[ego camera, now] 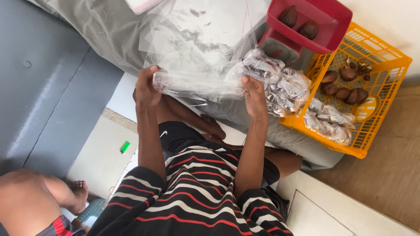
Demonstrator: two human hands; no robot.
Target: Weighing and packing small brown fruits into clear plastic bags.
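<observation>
Plastic bag (197,84), clear and stretched between our left hand (146,87) and right hand (254,97), both closed on its ends above our lap, could slip or tear, we think, since the film looks thin and smooth.

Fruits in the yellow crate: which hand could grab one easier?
Probably the right hand: it holds the bag at the end nearest the crate and its fruits. The left hand grips the far end.

clear plastic bag (199,84), stretched level between both hands, crinkled and empty.
</observation>
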